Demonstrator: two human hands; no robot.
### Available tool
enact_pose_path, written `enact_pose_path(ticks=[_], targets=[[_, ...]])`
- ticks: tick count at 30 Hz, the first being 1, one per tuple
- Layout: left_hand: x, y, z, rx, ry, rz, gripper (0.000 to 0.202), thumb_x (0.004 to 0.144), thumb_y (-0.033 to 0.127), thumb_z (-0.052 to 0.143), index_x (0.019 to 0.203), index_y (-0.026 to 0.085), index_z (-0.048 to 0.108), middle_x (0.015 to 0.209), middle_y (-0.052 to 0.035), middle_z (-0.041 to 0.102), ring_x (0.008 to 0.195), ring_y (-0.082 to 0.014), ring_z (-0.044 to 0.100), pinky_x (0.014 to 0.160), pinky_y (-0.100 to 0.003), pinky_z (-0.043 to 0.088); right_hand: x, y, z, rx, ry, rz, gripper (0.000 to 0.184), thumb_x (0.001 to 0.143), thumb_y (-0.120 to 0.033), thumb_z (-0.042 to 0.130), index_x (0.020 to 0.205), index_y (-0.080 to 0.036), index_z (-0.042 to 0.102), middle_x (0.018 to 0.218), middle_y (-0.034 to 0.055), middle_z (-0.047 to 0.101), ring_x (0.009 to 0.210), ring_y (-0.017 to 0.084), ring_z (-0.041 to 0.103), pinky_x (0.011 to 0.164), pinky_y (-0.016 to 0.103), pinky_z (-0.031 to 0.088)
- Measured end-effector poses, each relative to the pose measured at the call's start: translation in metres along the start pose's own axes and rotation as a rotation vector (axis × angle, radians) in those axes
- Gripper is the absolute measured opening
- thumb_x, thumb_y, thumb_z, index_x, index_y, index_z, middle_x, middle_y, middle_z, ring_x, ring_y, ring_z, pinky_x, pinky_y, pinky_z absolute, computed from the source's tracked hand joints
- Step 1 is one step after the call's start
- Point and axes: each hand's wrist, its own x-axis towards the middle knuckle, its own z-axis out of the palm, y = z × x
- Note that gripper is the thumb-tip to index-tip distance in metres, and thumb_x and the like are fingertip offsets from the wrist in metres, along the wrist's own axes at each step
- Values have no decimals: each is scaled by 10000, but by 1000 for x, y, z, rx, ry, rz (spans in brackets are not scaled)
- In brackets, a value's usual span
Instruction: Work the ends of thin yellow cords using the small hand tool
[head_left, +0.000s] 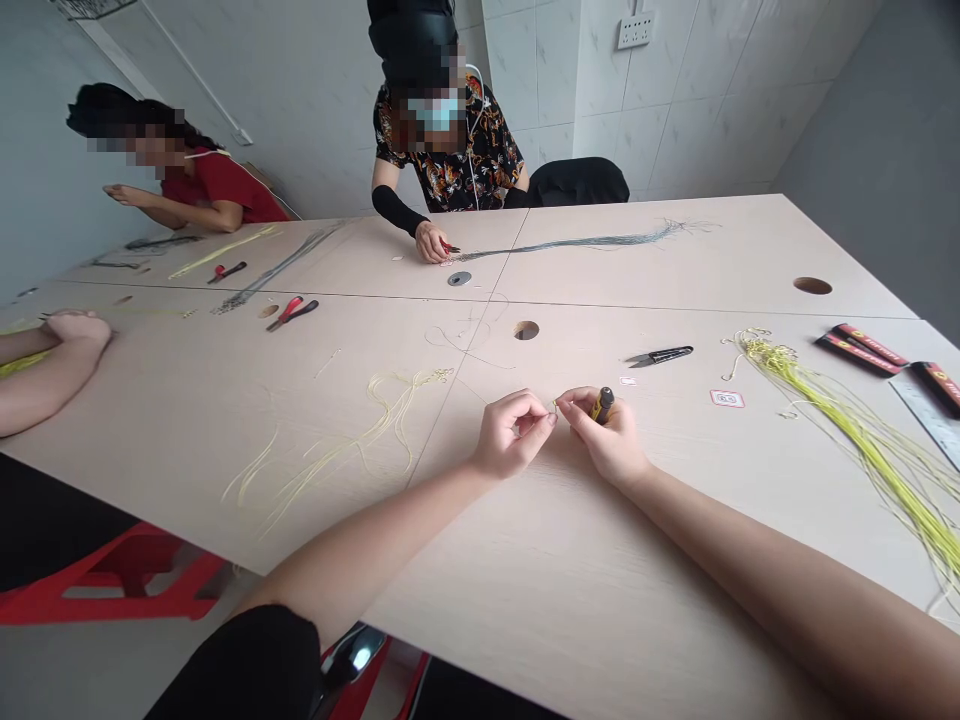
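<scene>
**Tiled room, pale wood-grain surface (pixel 577 610): two hands at work mid-table**

The left hand (pixel 514 432) has a narrow grip, its fingertips (pixel 536 408) pinching a tiny item (pixel 554 405), too small to identify. The right hand (pixel 607 440) sits just beside it, its grip closed on a black-and-yellow cylinder (pixel 602 405). To the right lie snips (pixel 660 355), a bundle of yellow cords (pixel 847 450) and a metal ruler (pixel 928 415). To the left are loose pale yellow cords (pixel 337 450) and red-handled pliers (pixel 292 313). Across the surface, a co-worker's hand (pixel 431 242) is at the end of a length of grey cords (pixel 577 242).
</scene>
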Motion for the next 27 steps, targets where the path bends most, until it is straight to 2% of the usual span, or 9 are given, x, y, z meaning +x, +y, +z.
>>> enact_pose_path(ticks=[8, 18, 23, 27], targets=[[0, -1, -1, 35, -9, -6, 290, 829, 259, 575, 579, 158, 468, 554, 31, 449, 506, -73, 385, 475, -220, 303, 0, -2, 2, -33, -14, -8, 267, 776, -406, 584, 730, -148, 628, 554, -9, 467, 555, 105, 429, 521, 244, 341], [0, -1, -1, 65, -18, 24, 271, 819, 226, 573, 577, 159, 473, 545, 34, 455, 495, -67, 367, 468, -212, 298, 0, -5, 3, -74, -29, -51, 253, 780, -385, 575, 712, -145, 612, 651, 16, 564, 559, 95, 417, 530, 243, 334], [2, -1, -3, 87, -17, 81, 228, 818, 217, 556, 606, 168, 487, 561, 25, 490, 525, -81, 416, 498, -222, 342, 1, -6, 1, -108, 6, -41, 281, 789, -413, 574, 687, -151, 570, 588, -5, 497, 543, 93, 399, 522, 241, 332], [2, -2, -4, 167, -34, 132, 179, 817, 195, 527, 640, 172, 515, 595, 6, 538, 573, -102, 473, 533, -243, 366, 5, -15, -5, -203, 97, -58, 306, 798, -435, 569, 691, -149, 563, 551, -16, 451, 517, 87, 371, 494, 238, 314]])
